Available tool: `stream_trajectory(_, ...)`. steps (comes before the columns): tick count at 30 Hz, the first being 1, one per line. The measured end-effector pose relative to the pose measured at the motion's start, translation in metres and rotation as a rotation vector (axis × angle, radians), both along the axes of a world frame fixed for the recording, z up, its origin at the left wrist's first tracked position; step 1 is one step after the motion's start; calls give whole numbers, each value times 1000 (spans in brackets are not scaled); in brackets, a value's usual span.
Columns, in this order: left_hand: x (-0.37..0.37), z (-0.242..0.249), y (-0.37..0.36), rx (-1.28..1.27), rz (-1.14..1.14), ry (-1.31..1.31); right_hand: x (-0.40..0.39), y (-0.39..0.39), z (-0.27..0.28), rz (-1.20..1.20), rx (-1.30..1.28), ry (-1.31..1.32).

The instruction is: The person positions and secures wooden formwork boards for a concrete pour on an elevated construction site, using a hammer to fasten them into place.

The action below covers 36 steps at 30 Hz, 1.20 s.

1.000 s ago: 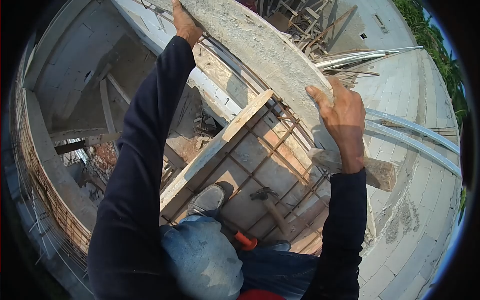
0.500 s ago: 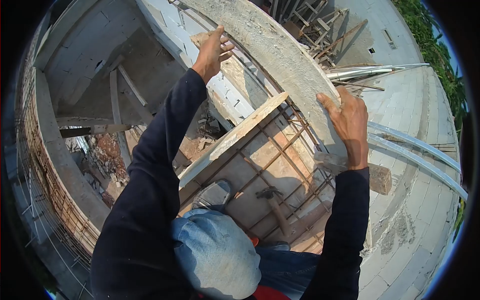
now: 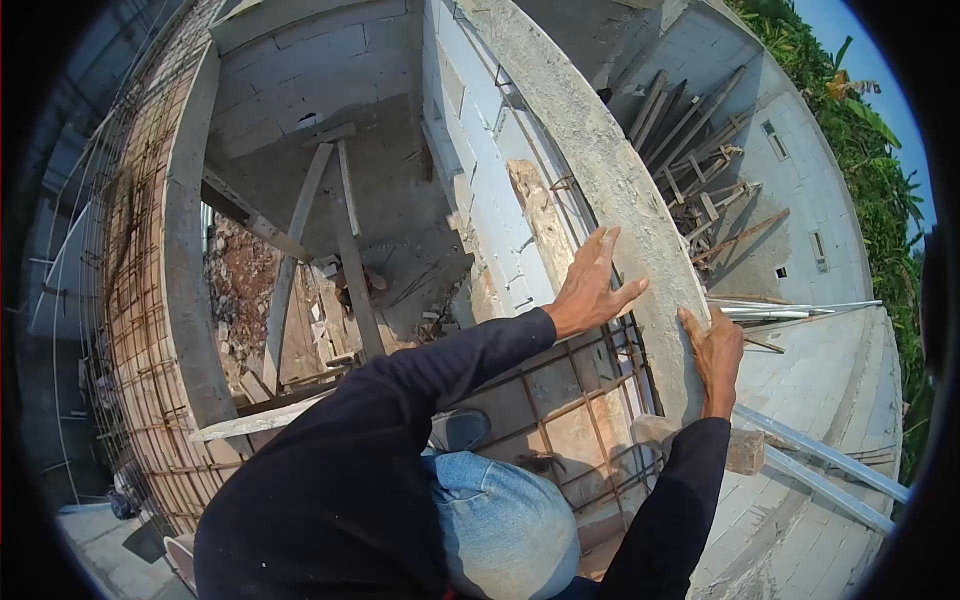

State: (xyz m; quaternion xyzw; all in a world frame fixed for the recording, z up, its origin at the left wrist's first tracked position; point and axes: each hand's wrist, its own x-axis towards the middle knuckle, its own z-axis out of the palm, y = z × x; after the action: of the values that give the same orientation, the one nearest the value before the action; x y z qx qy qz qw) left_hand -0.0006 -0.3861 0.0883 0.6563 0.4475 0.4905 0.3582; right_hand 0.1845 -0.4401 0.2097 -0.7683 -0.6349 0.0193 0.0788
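A long, rough board caked with grey cement [image 3: 610, 150] runs from the top centre down to the right of the middle. My left hand [image 3: 593, 287] rests at its left edge, fingers spread and holding nothing. On the board's right edge lies my right hand [image 3: 713, 360], its thumb on the top face and its other fingers over the far side. Below the hands is a grid of rusty rebar [image 3: 580, 400] over plywood. A hammer [image 3: 541, 462] lies on it, partly hidden by my knee.
A wooden block [image 3: 746, 452] sticks out beside my right forearm. Metal channels [image 3: 820, 460] extend at the right. Timber props [image 3: 290, 270] stand in the deep opening at left, with rubble below. More rebar [image 3: 130, 300] lines the left edge. Scrap timber [image 3: 700, 180] is piled at upper right.
My left hand has come down and right to the cement-caked board, nearer my right hand. My right hand stays on the board's edge. The view has shifted, showing more of the left opening.
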Motion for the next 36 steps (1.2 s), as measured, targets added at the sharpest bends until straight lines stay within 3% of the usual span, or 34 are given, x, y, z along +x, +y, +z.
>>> stream_trajectory(2,9,44,37,506,39,292,1,1,1,22,14,9)
stream_trajectory(4,26,71,67,832,-99,329,-4,-2,7,11,-9,28)
stream_trajectory(5,35,74,80,841,-89,335,-2,-1,6,20,2,30)
stream_trajectory(7,50,64,100,830,-434,698,4,1,-2,6,17,-24)
stream_trajectory(10,56,52,115,910,-475,744,8,2,-2,45,-14,-6)
stream_trajectory(21,54,39,106,936,-390,662,4,-6,-11,21,-5,28)
stream_trajectory(25,57,38,108,931,-376,671,2,-8,-10,-70,-40,-147)
stream_trajectory(27,60,34,109,905,-395,688,2,-19,-5,-8,34,-119)
stream_trajectory(29,59,37,113,874,-417,698,-9,-40,11,271,396,-79)
stream_trajectory(30,59,35,114,880,-411,679,-12,-55,18,370,409,-56)
stream_trajectory(34,56,36,108,878,-423,656,-3,-141,21,665,243,45)
stream_trajectory(35,56,35,108,881,-426,642,3,-166,15,682,143,56)
stream_trajectory(36,58,31,111,897,-418,674,13,-191,2,545,0,82)
